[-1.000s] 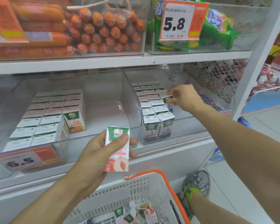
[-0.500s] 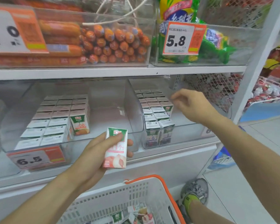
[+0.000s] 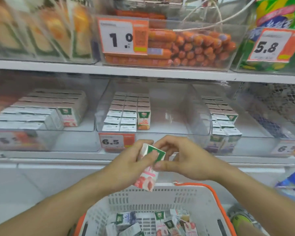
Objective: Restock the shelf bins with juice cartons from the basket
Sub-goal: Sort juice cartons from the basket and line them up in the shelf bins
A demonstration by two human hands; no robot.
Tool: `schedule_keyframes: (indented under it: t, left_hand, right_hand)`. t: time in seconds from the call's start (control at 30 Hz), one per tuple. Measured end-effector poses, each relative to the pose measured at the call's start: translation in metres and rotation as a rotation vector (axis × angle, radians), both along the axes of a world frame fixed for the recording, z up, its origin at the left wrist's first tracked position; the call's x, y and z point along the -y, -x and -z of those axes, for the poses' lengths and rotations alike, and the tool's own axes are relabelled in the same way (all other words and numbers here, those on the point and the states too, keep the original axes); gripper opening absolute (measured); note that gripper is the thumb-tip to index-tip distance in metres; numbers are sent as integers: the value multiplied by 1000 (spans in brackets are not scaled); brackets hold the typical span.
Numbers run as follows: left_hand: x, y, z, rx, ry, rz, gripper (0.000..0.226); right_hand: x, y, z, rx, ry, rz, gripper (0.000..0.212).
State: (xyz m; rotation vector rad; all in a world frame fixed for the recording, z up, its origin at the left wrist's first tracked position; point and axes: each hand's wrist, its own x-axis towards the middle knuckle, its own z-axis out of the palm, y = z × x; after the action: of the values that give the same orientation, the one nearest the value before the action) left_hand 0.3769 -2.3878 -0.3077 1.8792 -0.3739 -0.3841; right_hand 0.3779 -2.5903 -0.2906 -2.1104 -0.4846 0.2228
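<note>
- left hand (image 3: 133,161) curled round carton (image 3: 148,167), gripping its upper part
- right hand (image 3: 182,160) pinching the carton's green top, thumb beneath
- carton tilted, above basket's (image 3: 160,195) far rim, before middle bin (image 3: 160,132)

A price tag (image 3: 123,36) on the sausage bin is showing "1.0". To its right, another tag (image 3: 272,46) is reading "5.8". The middle carton bin's tag (image 3: 117,142) is showing "6.5", and a carton (image 3: 143,120) there is displaying "08", possibly "100%" above.
</note>
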Motion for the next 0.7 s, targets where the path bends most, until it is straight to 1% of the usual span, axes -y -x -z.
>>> schedule_keyframes:
  t: [0.07, 0.13, 0.2, 0.23, 0.3, 0.37, 0.4, 0.43, 0.47, 0.53, 0.57, 0.6, 0.7]
  left_hand:
    - [-31, 0, 2, 323, -214, -32, 40]
    - [-62, -1, -3, 531, -310, -85, 50]
    - [-94, -2, -11, 660, -383, -110, 53]
    - [-109, -2, -14, 705, -409, -130, 52]
    - [-138, -4, -22, 766, -400, -224, 45]
    - [-165, -9, -31, 776, -334, -403, 38]
    - [-177, -14, -36, 759, -295, -501, 40]
    - [-189, -21, -42, 732, -264, -583, 43]
    - [-198, -32, -48, 710, -263, -635, 43]
    - [-213, -61, -58, 677, -389, -661, 40]
    - [-219, -77, -60, 647, -471, -641, 40]
    - [-224, -95, -59, 610, -540, -604, 41]
    - [-234, -139, -43, 498, -684, -520, 46]
  right_hand:
    - [-27, -5, 2, 19, -20, 12, 39]
    - [-57, -11, 1, 159, 53, 20, 40]
    - [-89, -17, 0, 322, 107, -18, 42]
    - [-104, -20, -2, 377, 102, -46, 43]
    - [-126, -30, -6, 465, 109, -92, 48]
    - [-134, -44, -11, 534, 184, -73, 53]
    - [-132, -52, -13, 567, 236, -39, 53]
    - [-127, -60, -13, 585, 312, -6, 56]
    - [-121, -66, -12, 573, 428, 20, 65]
    - [-109, -75, -4, 537, 648, 34, 94]
    - [-104, -77, 3, 539, 696, 25, 102]
    - [-101, -79, 9, 543, 713, 18, 102]
    - [-99, -84, 18, 594, 725, -2, 90]
